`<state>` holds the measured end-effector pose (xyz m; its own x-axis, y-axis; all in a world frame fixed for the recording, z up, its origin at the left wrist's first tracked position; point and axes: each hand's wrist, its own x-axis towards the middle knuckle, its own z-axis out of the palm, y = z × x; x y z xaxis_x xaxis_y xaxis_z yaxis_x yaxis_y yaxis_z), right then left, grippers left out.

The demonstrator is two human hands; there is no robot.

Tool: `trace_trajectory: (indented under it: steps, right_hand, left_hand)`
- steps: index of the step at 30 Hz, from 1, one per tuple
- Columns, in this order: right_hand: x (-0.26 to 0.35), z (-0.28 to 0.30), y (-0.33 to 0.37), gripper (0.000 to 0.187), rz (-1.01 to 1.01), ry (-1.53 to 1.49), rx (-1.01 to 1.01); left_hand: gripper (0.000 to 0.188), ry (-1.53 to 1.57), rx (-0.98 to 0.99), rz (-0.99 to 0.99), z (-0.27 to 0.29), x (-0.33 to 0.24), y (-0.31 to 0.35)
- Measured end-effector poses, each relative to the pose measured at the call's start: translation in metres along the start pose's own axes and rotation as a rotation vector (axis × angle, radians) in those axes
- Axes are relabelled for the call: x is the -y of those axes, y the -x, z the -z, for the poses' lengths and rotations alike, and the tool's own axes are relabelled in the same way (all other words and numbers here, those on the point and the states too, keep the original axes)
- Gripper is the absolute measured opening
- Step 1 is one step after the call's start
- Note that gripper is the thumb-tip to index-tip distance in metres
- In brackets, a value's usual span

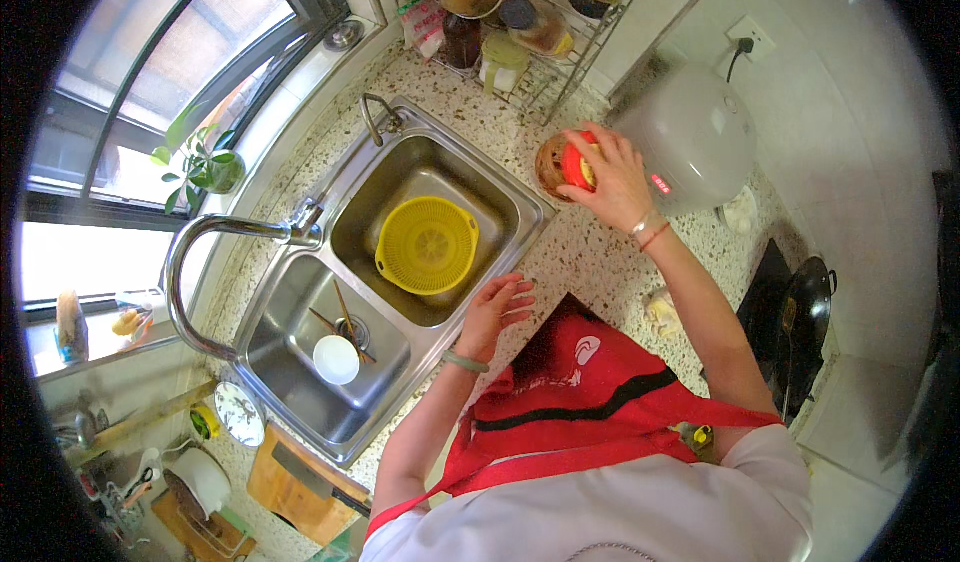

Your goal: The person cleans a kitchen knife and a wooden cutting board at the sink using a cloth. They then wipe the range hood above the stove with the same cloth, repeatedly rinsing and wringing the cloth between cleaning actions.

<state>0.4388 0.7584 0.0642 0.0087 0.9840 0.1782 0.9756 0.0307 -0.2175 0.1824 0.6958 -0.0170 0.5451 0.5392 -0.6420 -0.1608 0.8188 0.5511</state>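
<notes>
My right hand (620, 184) is closed over the red lid of a clear jar (549, 169) with brown contents, by the speckled counter to the right of the sink. The jar looks tilted, and I cannot tell whether it touches the counter. My left hand (488, 314) hovers near the front rim of the double sink (520, 247), fingers apart and nothing in it. In the larger basin sits a yellow colander (428, 246). The smaller basin holds a white bowl (336, 360) and a few brown chopsticks (346, 312) beside the drain.
A wire rack (560, 97) of bottles and jars stands at the back. Right of the jar is a grey rounded appliance (690, 137), with a black wok (806, 297) farther right. A curved faucet (185, 252) arches over the sink's left. A wooden cutting board (290, 482) lies lower left.
</notes>
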Motion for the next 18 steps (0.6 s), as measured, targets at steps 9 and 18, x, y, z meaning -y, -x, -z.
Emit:
trace_trajectory:
  steps: [9,18]
  right_hand:
    - [-0.003,-0.021,-0.022,0.066,0.055,0.158,0.114]
    - [0.039,0.054,0.067,0.061,-0.153,-0.623,0.005]
  left_hand:
    - [0.033,0.07,0.026,0.053,0.006,-0.014,-0.016]
    - [0.07,0.233,0.323,-0.077,-0.044,-0.041,-0.012]
